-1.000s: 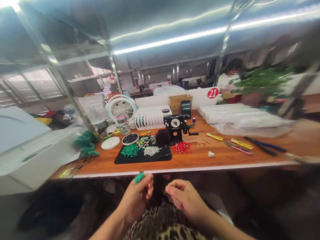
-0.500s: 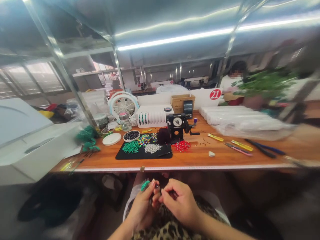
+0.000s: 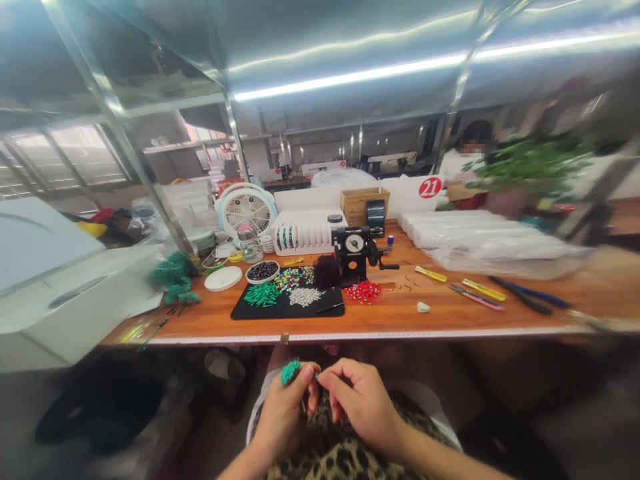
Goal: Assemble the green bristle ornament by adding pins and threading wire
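Over my lap, below the table edge, my left hand (image 3: 287, 410) is closed with a bunch of small green-tipped pieces (image 3: 290, 372) sticking up beside its thumb. My right hand (image 3: 363, 400) is closed in a pinch, its fingertips nearly meeting the left ones. Between the two hands' fingertips is a tiny dark bit, too small to name. On the table ahead, a black mat (image 3: 240, 310) bears green tube-like pieces (image 3: 263, 294), silver beads (image 3: 305, 297) and multicoloured beads (image 3: 289, 280). A shallow dish (image 3: 263, 281) holds black beads.
A black hand-cranked machine with a dial (image 3: 355, 245) stands behind red pieces (image 3: 363, 291). Cutters (image 3: 485, 290) and pliers (image 3: 530, 297) lie to the right, near plastic-wrapped white rolls (image 3: 480, 237). A white box (image 3: 75, 300) stands left. Someone sits beyond the plant (image 3: 530, 167).
My left hand has turned slightly, so more of the green bunch shows. My right hand's pinch has shifted a little up and left, closer to the left fingertips.
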`<state>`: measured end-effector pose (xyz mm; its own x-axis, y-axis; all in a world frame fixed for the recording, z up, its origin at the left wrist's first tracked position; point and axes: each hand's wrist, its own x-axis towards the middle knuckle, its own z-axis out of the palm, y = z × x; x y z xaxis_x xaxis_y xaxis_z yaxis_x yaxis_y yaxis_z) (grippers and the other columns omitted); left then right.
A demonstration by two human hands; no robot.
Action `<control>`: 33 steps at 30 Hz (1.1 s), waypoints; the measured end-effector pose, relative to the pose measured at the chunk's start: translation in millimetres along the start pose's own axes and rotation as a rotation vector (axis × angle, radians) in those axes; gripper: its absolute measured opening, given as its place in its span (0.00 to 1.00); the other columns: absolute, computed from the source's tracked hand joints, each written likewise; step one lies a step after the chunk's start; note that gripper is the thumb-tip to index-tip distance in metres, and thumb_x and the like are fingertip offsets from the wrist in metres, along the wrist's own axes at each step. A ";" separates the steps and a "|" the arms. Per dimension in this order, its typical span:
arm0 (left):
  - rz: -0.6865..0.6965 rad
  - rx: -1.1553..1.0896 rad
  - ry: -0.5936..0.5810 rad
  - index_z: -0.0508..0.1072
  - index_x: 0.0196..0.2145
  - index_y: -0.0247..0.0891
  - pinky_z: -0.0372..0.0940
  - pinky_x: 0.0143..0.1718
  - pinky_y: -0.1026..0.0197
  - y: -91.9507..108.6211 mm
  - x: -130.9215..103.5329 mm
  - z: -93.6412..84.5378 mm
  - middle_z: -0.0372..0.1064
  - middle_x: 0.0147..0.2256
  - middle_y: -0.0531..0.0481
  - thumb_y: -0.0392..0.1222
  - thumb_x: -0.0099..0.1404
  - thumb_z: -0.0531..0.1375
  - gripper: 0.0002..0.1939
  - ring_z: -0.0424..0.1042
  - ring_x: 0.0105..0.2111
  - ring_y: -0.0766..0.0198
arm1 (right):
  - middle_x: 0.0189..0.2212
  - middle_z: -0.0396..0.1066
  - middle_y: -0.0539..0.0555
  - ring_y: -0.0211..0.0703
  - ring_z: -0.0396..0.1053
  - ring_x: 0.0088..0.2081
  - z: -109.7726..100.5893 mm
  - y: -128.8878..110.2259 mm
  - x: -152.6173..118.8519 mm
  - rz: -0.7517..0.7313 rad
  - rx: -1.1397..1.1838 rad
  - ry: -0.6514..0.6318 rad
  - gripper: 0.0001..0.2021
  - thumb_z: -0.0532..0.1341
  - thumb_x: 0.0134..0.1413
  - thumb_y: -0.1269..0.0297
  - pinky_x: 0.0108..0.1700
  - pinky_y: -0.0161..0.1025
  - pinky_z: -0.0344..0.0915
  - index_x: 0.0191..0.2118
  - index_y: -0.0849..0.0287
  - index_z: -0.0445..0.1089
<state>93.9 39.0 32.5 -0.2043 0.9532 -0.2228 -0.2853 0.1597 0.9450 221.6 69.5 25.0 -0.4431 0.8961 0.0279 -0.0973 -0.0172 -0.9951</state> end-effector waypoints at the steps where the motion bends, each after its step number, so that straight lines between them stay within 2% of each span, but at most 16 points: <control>1: 0.019 0.067 0.015 0.72 0.23 0.34 0.52 0.20 0.67 1.2 -0.3 -0.4 0.60 0.11 0.54 0.59 0.43 0.68 0.23 0.58 0.15 0.69 | 0.13 0.62 0.47 0.31 0.58 0.14 0.0 1.3 1.6 0.065 0.048 -0.023 0.17 0.60 0.50 0.52 0.17 0.28 0.55 0.23 0.63 0.65; 4: 0.049 0.189 0.030 0.71 0.19 0.35 0.54 0.20 0.66 3.0 -0.7 -1.5 0.62 0.12 0.52 0.60 0.45 0.66 0.23 0.60 0.15 0.68 | 0.11 0.60 0.45 0.27 0.51 0.11 -0.2 7.2 6.6 0.164 0.180 -0.097 0.21 0.62 0.46 0.48 0.13 0.27 0.45 0.20 0.62 0.62; 7: 0.075 0.225 0.036 0.67 0.14 0.36 0.57 0.22 0.65 2.4 0.0 -2.0 0.60 0.10 0.52 0.59 0.52 0.62 0.24 0.61 0.16 0.67 | 0.10 0.57 0.43 0.26 0.49 0.10 -0.5 13.0 9.3 0.183 0.277 -0.124 0.22 0.63 0.45 0.47 0.12 0.27 0.42 0.20 0.61 0.59; 9: 0.094 0.223 0.070 0.67 0.14 0.36 0.56 0.21 0.66 1.8 0.6 -2.0 0.59 0.10 0.52 0.58 0.53 0.62 0.24 0.60 0.15 0.68 | 0.10 0.57 0.43 0.25 0.48 0.09 -0.8 15.9 9.1 0.178 0.279 -0.110 0.21 0.63 0.45 0.47 0.12 0.27 0.42 0.21 0.61 0.59; 11: 0.066 0.173 0.088 0.68 0.17 0.35 0.53 0.18 0.67 1.3 0.4 -1.7 0.59 0.09 0.53 0.58 0.52 0.62 0.23 0.57 0.13 0.69 | 0.12 0.61 0.45 0.27 0.52 0.10 -0.7 18.6 8.1 0.162 0.295 -0.123 0.21 0.63 0.45 0.48 0.12 0.26 0.46 0.24 0.62 0.61; 14: -0.041 0.075 0.003 0.67 0.16 0.35 0.47 0.13 0.67 0.3 -1.4 -1.0 0.57 0.08 0.54 0.61 0.50 0.62 0.25 0.53 0.10 0.70 | 0.18 0.67 0.49 0.32 0.62 0.15 -0.3 23.6 6.8 0.166 0.442 -0.215 0.21 0.62 0.44 0.46 0.15 0.28 0.54 0.30 0.61 0.62; 16: -0.071 0.053 -0.063 0.61 0.11 0.36 0.47 0.13 0.67 -0.5 -2.4 -0.9 0.54 0.06 0.54 0.62 0.51 0.62 0.28 0.52 0.09 0.72 | 0.15 0.65 0.47 0.32 0.59 0.13 -0.5 27.3 6.4 0.187 0.482 -0.252 0.21 0.62 0.45 0.45 0.13 0.27 0.50 0.29 0.61 0.62; 17: -0.071 0.051 -0.075 0.59 0.11 0.36 0.47 0.14 0.67 -0.7 -2.5 -1.0 0.52 0.06 0.54 0.61 0.51 0.62 0.28 0.52 0.09 0.72 | 0.12 0.61 0.45 0.29 0.54 0.11 -1.2 28.9 6.2 0.201 0.468 -0.240 0.20 0.63 0.45 0.46 0.13 0.27 0.46 0.28 0.61 0.62; 19: -0.089 0.036 -0.067 0.62 0.15 0.35 0.46 0.14 0.68 -0.7 -1.8 -1.6 0.47 0.06 0.59 0.60 0.50 0.63 0.26 0.49 0.09 0.74 | 0.10 0.55 0.41 0.26 0.46 0.10 -3.8 31.0 6.0 0.218 0.413 -0.174 0.19 0.65 0.43 0.50 0.13 0.27 0.40 0.24 0.62 0.62; 22: -0.172 -0.032 -0.074 0.66 0.25 0.35 0.39 0.14 0.70 -0.6 -0.3 -3.0 0.43 0.10 0.65 0.56 0.45 0.67 0.22 0.42 0.10 0.77 | 0.09 0.50 0.40 0.25 0.43 0.13 -9.4 29.0 6.1 0.175 0.372 -0.014 0.17 0.67 0.41 0.54 0.16 0.29 0.39 0.22 0.63 0.65; 25: -0.215 -0.055 -0.141 0.62 0.26 0.37 0.39 0.15 0.70 -1.6 -1.2 -3.5 0.48 0.14 0.64 0.45 0.43 0.67 0.18 0.43 0.13 0.77 | 0.12 0.57 0.44 0.28 0.50 0.16 -12.6 21.5 7.2 0.131 0.250 0.074 0.14 0.65 0.44 0.57 0.19 0.29 0.46 0.24 0.64 0.70; 28: -0.219 -0.011 -0.228 0.59 0.24 0.38 0.42 0.15 0.69 -4.9 -3.4 -3.3 0.51 0.14 0.62 0.36 0.42 0.63 0.14 0.46 0.13 0.76 | 0.20 0.69 0.51 0.33 0.61 0.24 -11.2 14.5 8.5 0.119 0.114 0.035 0.11 0.65 0.45 0.60 0.27 0.31 0.57 0.25 0.65 0.73; 30: -0.223 -0.041 -0.237 0.56 0.24 0.39 0.41 0.15 0.70 -8.7 -3.6 -3.7 0.49 0.14 0.62 0.36 0.43 0.62 0.14 0.45 0.13 0.76 | 0.23 0.71 0.53 0.36 0.64 0.26 -9.4 12.5 8.6 0.116 0.096 0.015 0.10 0.64 0.45 0.61 0.30 0.32 0.60 0.25 0.65 0.73; 33: -0.208 -0.126 -0.206 0.55 0.25 0.41 0.42 0.13 0.70 -15.3 -1.3 -6.3 0.47 0.13 0.63 0.43 0.49 0.62 0.16 0.45 0.12 0.75 | 0.21 0.71 0.51 0.36 0.63 0.25 -8.3 12.0 7.4 0.121 0.087 0.039 0.10 0.63 0.45 0.61 0.29 0.32 0.59 0.25 0.64 0.72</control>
<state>92.6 33.6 16.9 0.0610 0.9376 -0.3424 -0.4172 0.3356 0.8446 224.6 79.6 12.5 -0.4212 0.9017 -0.0972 -0.1233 -0.1631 -0.9789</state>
